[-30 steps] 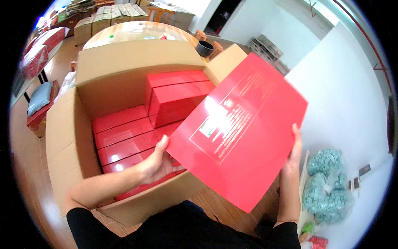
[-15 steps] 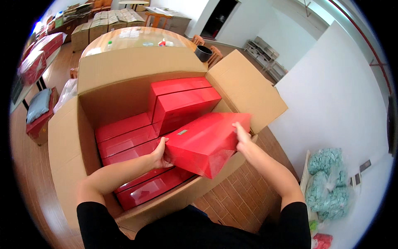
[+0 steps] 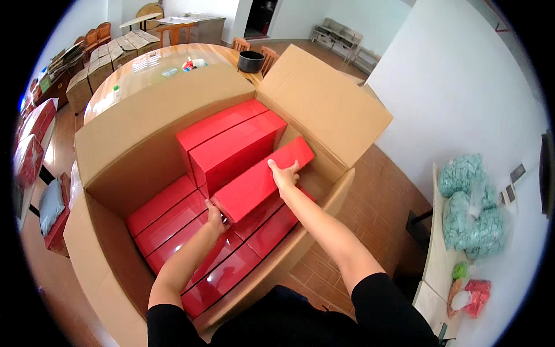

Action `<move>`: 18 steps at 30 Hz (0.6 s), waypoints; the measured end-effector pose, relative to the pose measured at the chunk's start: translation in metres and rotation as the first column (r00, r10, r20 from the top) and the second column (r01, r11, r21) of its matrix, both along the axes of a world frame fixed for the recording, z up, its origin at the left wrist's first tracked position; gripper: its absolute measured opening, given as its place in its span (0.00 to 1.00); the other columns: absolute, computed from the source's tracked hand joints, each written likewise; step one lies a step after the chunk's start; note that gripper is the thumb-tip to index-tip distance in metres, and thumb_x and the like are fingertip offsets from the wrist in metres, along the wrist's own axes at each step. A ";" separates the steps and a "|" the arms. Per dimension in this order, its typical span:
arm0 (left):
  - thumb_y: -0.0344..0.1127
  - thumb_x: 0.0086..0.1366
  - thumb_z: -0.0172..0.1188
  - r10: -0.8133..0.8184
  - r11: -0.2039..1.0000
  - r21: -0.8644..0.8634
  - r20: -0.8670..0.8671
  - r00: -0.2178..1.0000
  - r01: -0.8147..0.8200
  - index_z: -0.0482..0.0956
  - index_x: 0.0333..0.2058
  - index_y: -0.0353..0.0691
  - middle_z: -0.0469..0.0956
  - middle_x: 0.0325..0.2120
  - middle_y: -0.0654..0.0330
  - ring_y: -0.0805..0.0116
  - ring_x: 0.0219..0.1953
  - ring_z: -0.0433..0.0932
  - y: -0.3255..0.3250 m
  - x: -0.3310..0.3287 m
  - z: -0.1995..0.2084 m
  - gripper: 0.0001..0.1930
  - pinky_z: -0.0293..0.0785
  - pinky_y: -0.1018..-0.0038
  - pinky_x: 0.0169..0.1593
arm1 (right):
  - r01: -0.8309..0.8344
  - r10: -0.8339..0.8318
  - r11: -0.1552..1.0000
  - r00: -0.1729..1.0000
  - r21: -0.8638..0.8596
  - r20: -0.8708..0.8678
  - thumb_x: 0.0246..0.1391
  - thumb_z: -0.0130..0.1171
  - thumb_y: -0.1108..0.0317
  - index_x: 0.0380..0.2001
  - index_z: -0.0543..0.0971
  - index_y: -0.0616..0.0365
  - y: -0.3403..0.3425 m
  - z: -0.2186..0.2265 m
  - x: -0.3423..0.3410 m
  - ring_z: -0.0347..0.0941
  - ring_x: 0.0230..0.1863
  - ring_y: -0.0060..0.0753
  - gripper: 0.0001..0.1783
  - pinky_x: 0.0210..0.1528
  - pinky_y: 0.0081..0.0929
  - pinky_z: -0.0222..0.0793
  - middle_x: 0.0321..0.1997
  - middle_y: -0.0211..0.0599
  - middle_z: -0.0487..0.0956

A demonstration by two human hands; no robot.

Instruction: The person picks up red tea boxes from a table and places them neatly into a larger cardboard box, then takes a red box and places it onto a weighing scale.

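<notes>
My left hand (image 3: 216, 217) pinches the near-left end of a red box (image 3: 247, 186), thumb high and fingers tucked low; my right hand (image 3: 285, 174) grips it farther along, thumb on the upper face. The box is inside the cardboard carton (image 3: 136, 141), beside two standing red boxes (image 3: 234, 137) and over the lower red boxes (image 3: 184, 220); whether its underside touches them I cannot tell. I judge it best to keep it parallel to the standing pair, level both ends, and slip my left fingers clear before they get trapped. Beyond the carton is a round table (image 3: 226, 55) with a black pot (image 3: 250, 62).
</notes>
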State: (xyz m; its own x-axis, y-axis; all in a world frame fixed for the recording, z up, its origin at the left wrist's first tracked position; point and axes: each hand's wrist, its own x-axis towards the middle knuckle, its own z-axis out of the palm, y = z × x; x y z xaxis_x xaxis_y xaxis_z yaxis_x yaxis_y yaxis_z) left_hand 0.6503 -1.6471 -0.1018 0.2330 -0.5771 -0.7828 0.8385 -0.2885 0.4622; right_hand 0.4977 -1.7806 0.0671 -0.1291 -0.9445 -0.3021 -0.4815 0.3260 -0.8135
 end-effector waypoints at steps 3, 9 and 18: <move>0.77 0.58 0.26 -0.006 0.997 -0.076 0.000 1.000 0.006 0.59 0.61 0.52 0.63 0.59 0.63 0.61 0.59 0.62 -0.010 -0.003 0.000 0.44 0.60 0.57 0.58 | -0.128 0.152 0.977 0.979 -0.174 0.137 0.48 0.62 0.50 0.67 0.31 0.58 -0.031 -0.037 -0.014 0.44 0.70 0.54 0.60 0.68 0.41 0.47 0.70 0.61 0.44; 0.71 0.61 0.27 0.028 0.985 -0.167 -0.091 0.995 -0.043 0.57 0.62 0.52 0.59 0.63 0.61 0.59 0.64 0.57 -0.020 0.010 0.001 0.39 0.52 0.53 0.63 | -0.197 0.207 0.978 0.966 -0.072 0.156 0.54 0.57 0.53 0.64 0.28 0.69 -0.050 -0.031 0.009 0.55 0.67 0.51 0.56 0.67 0.33 0.51 0.68 0.63 0.50; 0.68 0.62 0.32 0.040 0.999 0.031 0.008 0.999 -0.041 0.47 0.66 0.50 0.49 0.66 0.52 0.43 0.64 0.54 -0.027 -0.010 0.028 0.40 0.47 0.45 0.63 | -0.495 0.493 0.855 0.868 0.157 0.052 0.59 0.40 0.36 0.58 0.62 0.69 -0.119 -0.030 -0.048 0.67 0.57 0.52 0.43 0.54 0.51 0.64 0.60 0.54 0.66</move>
State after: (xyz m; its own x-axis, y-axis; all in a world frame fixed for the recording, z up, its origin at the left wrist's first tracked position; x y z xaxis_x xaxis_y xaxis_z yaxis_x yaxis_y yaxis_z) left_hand 0.6408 -1.6739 -0.0737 0.2618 -0.5421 -0.7985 0.8462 -0.2690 0.4600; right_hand 0.4498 -1.8995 0.0375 0.3452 -0.8220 -0.4530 -0.6065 0.1729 -0.7760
